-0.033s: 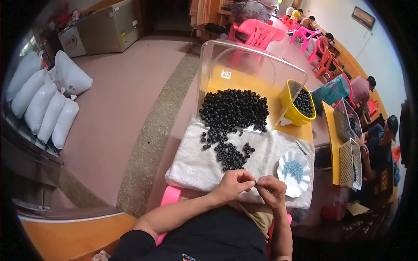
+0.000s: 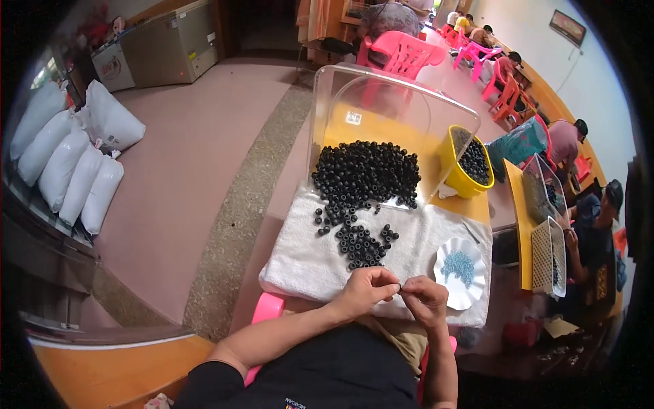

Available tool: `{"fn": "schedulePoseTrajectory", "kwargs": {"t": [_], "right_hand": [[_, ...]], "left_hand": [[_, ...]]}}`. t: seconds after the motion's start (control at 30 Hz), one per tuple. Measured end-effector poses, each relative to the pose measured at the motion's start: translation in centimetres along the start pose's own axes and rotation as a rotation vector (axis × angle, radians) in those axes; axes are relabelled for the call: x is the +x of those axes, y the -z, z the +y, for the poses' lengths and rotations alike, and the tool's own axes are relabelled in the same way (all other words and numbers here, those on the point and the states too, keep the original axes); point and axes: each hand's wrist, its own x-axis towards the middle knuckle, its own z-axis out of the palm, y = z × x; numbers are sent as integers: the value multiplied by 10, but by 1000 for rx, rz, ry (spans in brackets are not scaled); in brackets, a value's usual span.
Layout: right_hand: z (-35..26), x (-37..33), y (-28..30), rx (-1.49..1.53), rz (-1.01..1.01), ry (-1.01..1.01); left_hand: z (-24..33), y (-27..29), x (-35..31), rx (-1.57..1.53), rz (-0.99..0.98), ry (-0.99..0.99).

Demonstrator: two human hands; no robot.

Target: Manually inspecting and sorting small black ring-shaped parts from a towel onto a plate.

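Close to the towel's near edge, my left hand (image 2: 368, 290) pinches a small black bead (image 2: 399, 287) between thumb and fingertips. My right hand (image 2: 426, 298) meets it there, its fingers closed at the same bead; anything smaller inside that pinch is hidden. Just beyond my hands, several loose black beads with holes (image 2: 364, 245) lie on a white towel (image 2: 300, 255). A larger heap of them (image 2: 368, 167) fills the mouth of a clear plastic bin (image 2: 436, 123). Right of my right hand, a white fluted dish (image 2: 471, 294) holds tiny pale-blue pieces (image 2: 458, 266).
A yellow tub (image 2: 470, 185) of black beads stands at the table's far right. Thin metal tweezers (image 2: 471, 232) lie above the dish. Across the aisle, a person (image 2: 599, 211) sits by a white basket (image 2: 547, 262). Pink chairs (image 2: 402, 53) stand behind; white sacks (image 2: 75, 170) lean at left.
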Motion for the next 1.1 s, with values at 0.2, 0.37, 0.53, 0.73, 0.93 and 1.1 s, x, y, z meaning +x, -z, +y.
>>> {"fn": "schedulePoseTrajectory", "kwargs": {"t": [0.2, 0.37, 0.53, 0.73, 0.93, 1.1], "right_hand": [[6, -1, -1, 22, -1, 1], [-1, 2, -3, -74, -5, 17], [5, -2, 0, -99, 7, 30], [9, -4, 1, -116, 6, -6], [12, -3, -6, -187, 42, 35], [7, 0, -18, -301, 116, 195]], "left_hand": [[-3, 2, 0, -59, 11, 26], [-1, 1, -2, -27, 13, 22], [-5, -1, -1, -31, 19, 37], [-10, -2, -2, 17, 31, 6], [-9, 1, -1, 81, 27, -6], [-10, 1, -2, 109, 71, -42]]}}
